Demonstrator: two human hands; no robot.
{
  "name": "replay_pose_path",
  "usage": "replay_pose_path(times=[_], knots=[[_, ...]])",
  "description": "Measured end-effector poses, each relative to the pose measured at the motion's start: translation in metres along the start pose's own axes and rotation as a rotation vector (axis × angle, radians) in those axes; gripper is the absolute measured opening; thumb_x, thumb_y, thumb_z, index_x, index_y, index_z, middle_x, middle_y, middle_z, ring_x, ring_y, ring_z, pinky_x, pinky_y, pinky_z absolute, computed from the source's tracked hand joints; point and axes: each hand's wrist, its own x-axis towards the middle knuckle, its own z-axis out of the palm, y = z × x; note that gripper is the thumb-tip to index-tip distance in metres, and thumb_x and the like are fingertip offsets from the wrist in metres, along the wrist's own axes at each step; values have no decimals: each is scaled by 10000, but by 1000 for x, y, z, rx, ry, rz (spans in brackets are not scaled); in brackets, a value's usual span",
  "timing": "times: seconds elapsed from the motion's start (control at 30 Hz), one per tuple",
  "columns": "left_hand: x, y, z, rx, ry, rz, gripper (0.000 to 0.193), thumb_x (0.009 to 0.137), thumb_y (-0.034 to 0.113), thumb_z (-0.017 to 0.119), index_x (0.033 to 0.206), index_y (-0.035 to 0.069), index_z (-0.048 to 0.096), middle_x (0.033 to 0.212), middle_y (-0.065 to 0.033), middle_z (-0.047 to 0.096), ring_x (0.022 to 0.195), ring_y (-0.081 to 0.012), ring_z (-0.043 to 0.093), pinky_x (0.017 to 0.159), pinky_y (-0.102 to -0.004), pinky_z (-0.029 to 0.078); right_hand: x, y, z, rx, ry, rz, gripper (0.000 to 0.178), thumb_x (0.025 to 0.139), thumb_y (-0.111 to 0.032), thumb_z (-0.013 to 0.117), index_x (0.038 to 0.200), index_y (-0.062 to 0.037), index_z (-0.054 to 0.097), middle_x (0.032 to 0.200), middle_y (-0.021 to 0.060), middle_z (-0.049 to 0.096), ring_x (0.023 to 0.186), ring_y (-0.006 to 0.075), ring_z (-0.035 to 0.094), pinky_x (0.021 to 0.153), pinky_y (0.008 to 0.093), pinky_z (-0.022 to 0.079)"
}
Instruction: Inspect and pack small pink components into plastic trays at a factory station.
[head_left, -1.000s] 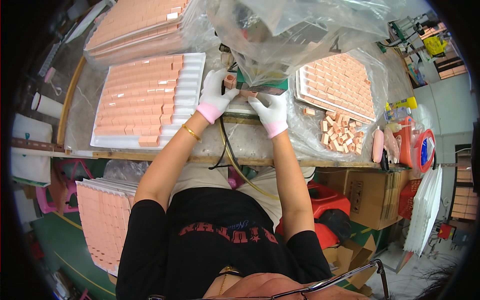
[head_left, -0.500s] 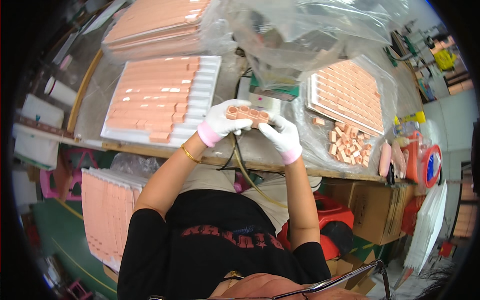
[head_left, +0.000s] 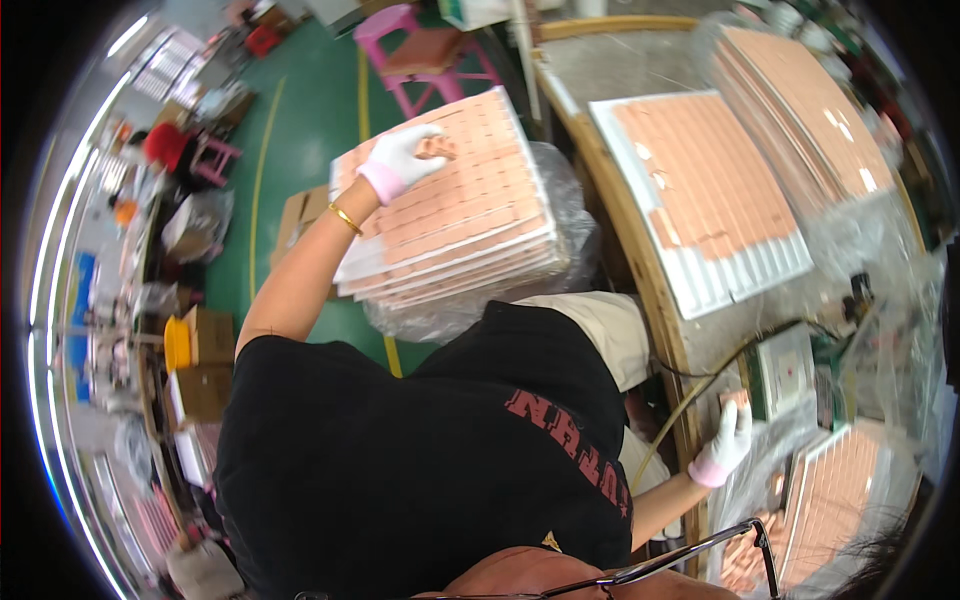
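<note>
My left hand [head_left: 398,163], in a white glove with a pink cuff, reaches out over a stack of trays [head_left: 450,215] filled with rows of peach-coloured blocks. Its fingers are closed around a few small peach blocks [head_left: 437,148], just above the top tray. Far from it, at the table's edge on the right, my gloved right hand [head_left: 730,440] has a peach block [head_left: 735,398] at its fingertips. That block is beside a small white box-shaped device [head_left: 785,370].
A partly filled white tray [head_left: 710,180] lies on the table, with a plastic-wrapped stack [head_left: 810,110] behind it. Loose blocks [head_left: 745,555] lie by another tray [head_left: 840,490] at lower right. A cable [head_left: 700,390] crosses the table edge. A pink stool [head_left: 425,55] stands beyond the stack.
The view has swung left. Both hands held a row of blocks together over the table; now they are far apart, the left above the stacked trays and the right by the device.
</note>
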Motion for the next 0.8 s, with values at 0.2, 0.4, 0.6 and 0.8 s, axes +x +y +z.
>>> replay_pose_path(times=[0.2, 0.4, 0.6, 0.8], knots=[[-123, -107, -22, 190, 8, -539, 270, 790, 262, 659, 1008, 107, 620, 960, -150, 649, 888, -343, 621, 804, -381, 508, 4, -1, 7, 32, 22, 111, 249, 927, -101, 567, 1112, 63, 593, 1009, 45, 624, 941, 123, 547, 911, 258, 406], [-146, -115, -18, 266, 89, -505, 204, 818, 202, 602, 993, 98, 602, 991, -144, 632, 937, -338, 601, 827, -410, 485, 3, 4, 7, 98, -7, 91, 300, 919, -108, 584, 1154, 79, 580, 1014, 53, 632, 925, 123, 557, 894, 259, 421], [-124, -133, -11, 455, -112, -546, 289, 833, 129, 566, 1120, 112, 538, 1099, -158, 593, 996, -369, 580, 880, -427, 469, 0, 5, 8, 49, 34, 95, 317, 912, -102, 592, 1173, 78, 573, 1033, 65, 639, 942, 130, 570, 899, 262, 431], [-162, -146, 19, 406, -71, -540, 498, 809, 21, 534, 1290, 123, 454, 1387, -184, 404, 1217, -386, 433, 995, -434, 389, 5, 4, 6, 57, -6, 98, 319, 912, -99, 592, 1184, 67, 572, 1031, 70, 638, 939, 131, 570, 897, 264, 432]])
